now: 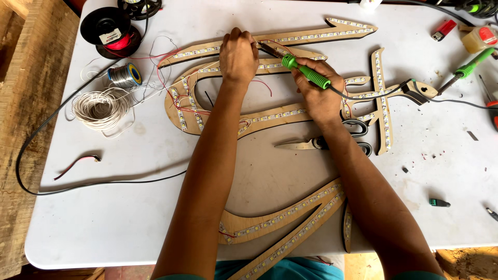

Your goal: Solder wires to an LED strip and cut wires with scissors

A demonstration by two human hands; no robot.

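Green-handled soldering iron [306,72] — right hand [321,96] gripping | left hand [238,54] pressing wooden cutout [270,118]

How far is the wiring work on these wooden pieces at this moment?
Done, it seems: LED strips already lie along the wooden cut-out pieces. In hand: the right hand holds a green soldering iron near the top piece, where the left hand presses at red wires. Left: loose red wires still trail across the pieces; how many joints remain is unclear.

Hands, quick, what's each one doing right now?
Left hand: closed, fingers pressing down on the wooden cutout.
Right hand: shut on the green-handled soldering iron.
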